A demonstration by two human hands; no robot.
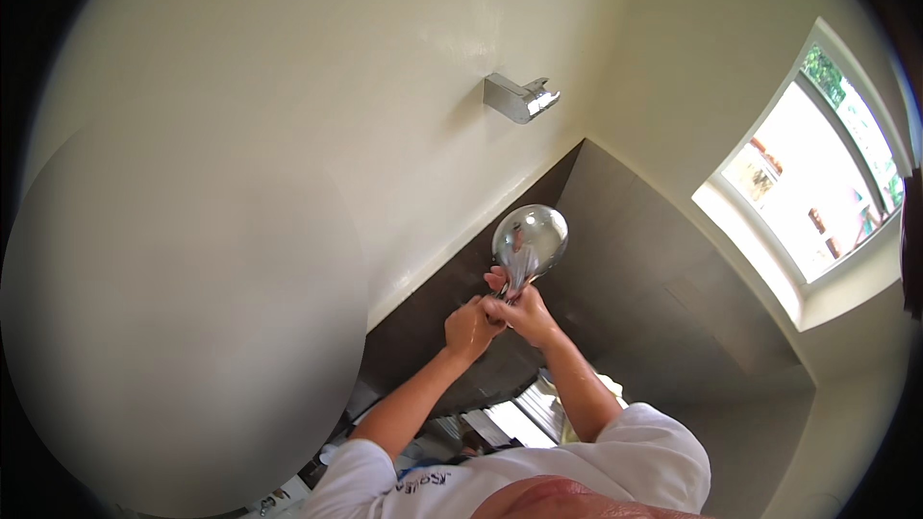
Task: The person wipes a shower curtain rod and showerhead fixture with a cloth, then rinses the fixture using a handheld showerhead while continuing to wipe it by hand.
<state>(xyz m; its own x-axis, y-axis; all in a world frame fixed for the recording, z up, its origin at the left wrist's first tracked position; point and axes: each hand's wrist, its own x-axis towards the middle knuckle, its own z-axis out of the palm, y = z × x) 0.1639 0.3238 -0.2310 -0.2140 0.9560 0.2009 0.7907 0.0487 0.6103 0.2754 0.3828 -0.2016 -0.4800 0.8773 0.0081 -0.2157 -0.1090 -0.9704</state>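
A chrome hand shower head [531, 239], round and shiny, is held up in front of me below the wall bracket. My right hand [532, 316] is around its handle [516, 281], with fingertips showing on the handle's left side. Beside and slightly below it, my left hand [470, 330] is closed at the handle's lower end, touching my right hand. My fingers hide that end, so whether a hose is attached cannot be told. A chrome shower bracket [513, 98] with a forked holder sticks out from the pale wall, with nothing in it.
Dark grey tiles [649, 267] cover the lower walls around the corner. A window [815, 173] with a pale sill is at the right. At the bottom left stands a metal tap [270, 502]. A large round blurred area hides much of the left.
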